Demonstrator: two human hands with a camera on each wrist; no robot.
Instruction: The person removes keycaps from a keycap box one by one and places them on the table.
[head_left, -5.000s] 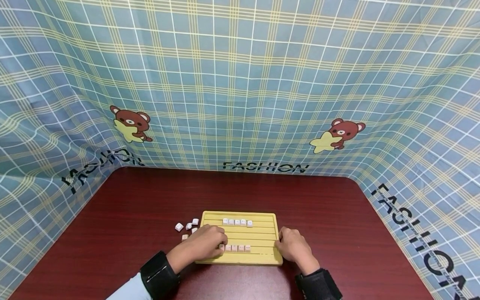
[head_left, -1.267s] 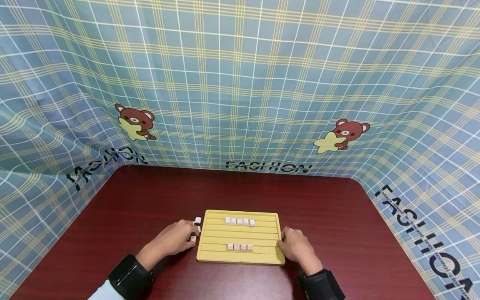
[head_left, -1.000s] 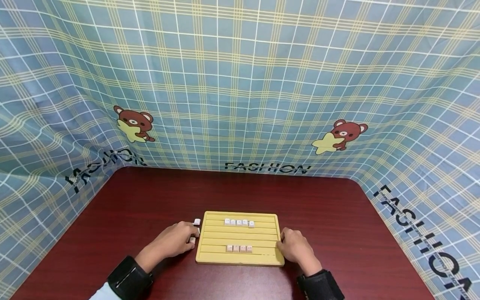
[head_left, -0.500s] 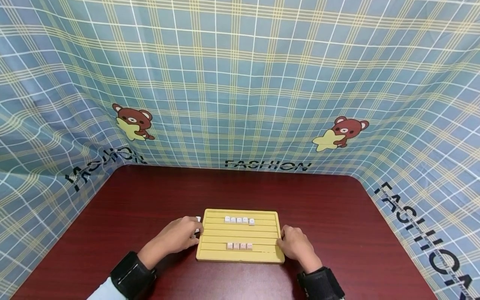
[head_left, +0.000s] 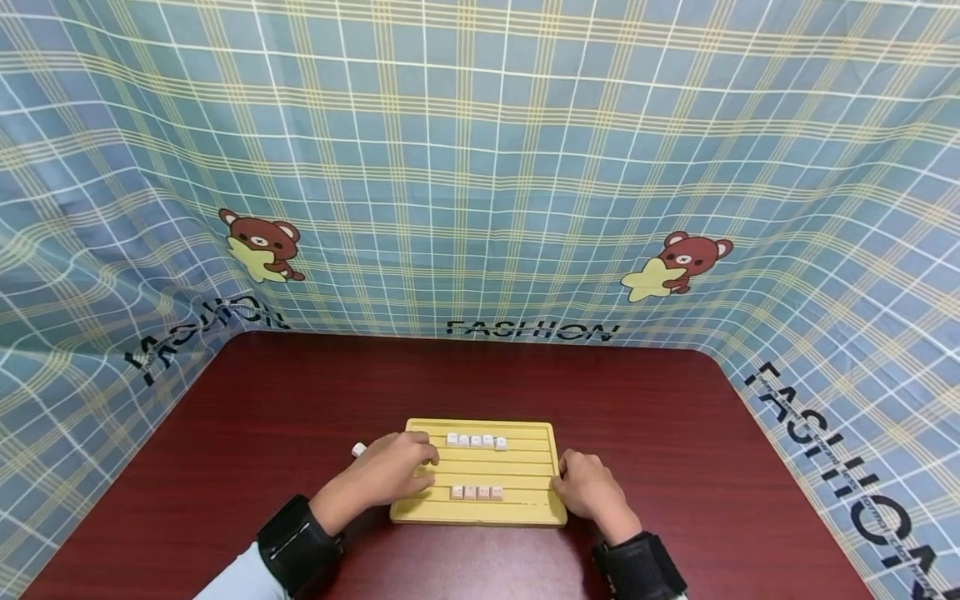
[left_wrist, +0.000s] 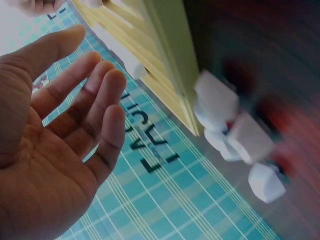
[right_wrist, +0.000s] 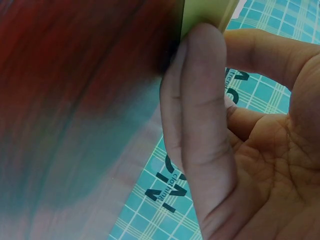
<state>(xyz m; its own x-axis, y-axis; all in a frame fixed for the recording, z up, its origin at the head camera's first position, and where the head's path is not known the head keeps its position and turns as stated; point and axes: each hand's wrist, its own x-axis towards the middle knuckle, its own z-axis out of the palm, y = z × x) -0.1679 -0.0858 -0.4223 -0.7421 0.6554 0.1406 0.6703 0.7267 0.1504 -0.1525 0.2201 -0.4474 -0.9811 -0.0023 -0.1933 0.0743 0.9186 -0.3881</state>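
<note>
The yellow grooved board [head_left: 487,467] lies on the table, bearing a far row of white keycaps [head_left: 476,441] and a near row of pinkish keycaps [head_left: 477,492]. My left hand [head_left: 390,468] is over the board's left side, its fingers loosely bent. In the left wrist view, thumb and fingertips stand apart with nothing between them. At the board's right edge, my right hand [head_left: 591,487] grips the rim between thumb and fingers; the right wrist view shows the fingers [right_wrist: 205,90] against that edge.
Several loose keycaps [left_wrist: 250,137] lie beside the board's left edge; in the head view the left hand hides most, leaving one white keycap [head_left: 358,449] showing. A checked cloth [head_left: 480,167] encloses the dark red table [head_left: 480,383] at the back and sides.
My left hand has moved right from the loose keycaps to over the board. The near row holds one keycap fewer than five seconds ago. My right hand stays at the board's edge.
</note>
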